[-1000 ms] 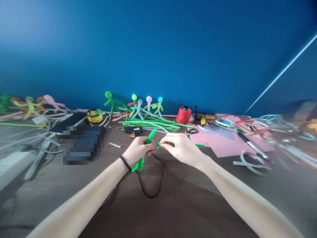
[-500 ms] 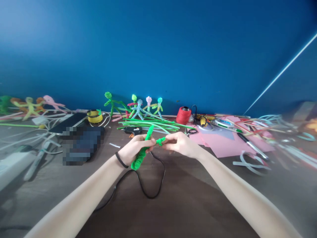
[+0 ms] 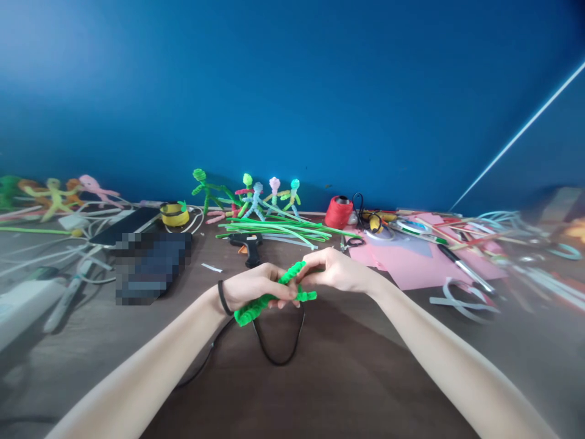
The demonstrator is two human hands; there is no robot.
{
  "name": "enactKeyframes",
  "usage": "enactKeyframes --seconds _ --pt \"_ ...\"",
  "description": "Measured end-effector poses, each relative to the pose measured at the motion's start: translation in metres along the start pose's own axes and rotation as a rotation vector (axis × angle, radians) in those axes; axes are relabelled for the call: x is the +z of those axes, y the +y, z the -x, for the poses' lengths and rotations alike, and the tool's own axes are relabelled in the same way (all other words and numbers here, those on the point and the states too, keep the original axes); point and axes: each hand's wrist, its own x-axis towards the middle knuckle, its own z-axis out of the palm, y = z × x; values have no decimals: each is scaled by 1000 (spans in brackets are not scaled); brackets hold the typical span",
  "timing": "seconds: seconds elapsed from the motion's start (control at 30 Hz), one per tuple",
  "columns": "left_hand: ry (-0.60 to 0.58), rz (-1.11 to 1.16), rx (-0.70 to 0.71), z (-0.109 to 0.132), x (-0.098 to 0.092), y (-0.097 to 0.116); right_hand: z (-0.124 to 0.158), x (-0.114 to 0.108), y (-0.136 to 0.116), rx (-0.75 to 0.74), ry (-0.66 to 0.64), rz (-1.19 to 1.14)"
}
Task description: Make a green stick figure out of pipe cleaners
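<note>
A bright green fuzzy pipe-cleaner piece [image 3: 256, 308] lies across my left hand [image 3: 262, 285], whose fingers are closed around its middle. One thick coiled end sticks out below that palm, and two thinner ends show beyond the fingertips. My right hand [image 3: 331, 270] pinches at the piece from the right, its thumb and forefinger beside the upper thin end. The fingertips of both hands nearly meet. Just behind them a black glue gun [image 3: 249, 244] rests on the table, near a pile of loose green pipe cleaners [image 3: 292, 228].
Small pipe-cleaner figures [image 3: 258, 200] stand against the blue wall. Farther right are a red thread spool [image 3: 338, 212], pink paper [image 3: 411, 262] and a marker [image 3: 466, 268]. A dark phone [image 3: 158, 265] lies left. A black cord [image 3: 278, 363] loops below my hands.
The green piece has tilted and come lower, with my left hand turned downward. My right hand has moved slightly toward its upper end. More of the glue gun shows.
</note>
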Motion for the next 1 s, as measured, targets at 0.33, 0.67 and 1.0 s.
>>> enactKeyframes --seconds 0.33,0.67,1.0 --pt "329 -42 10 -5 4 0 3 13 -18 -134 362 530" --pt "608 72 133 -9 6 0 2 20 -23 -106 465 344" --pt "595 157 204 -7 1 1 -3 10 -9 128 273 -344"
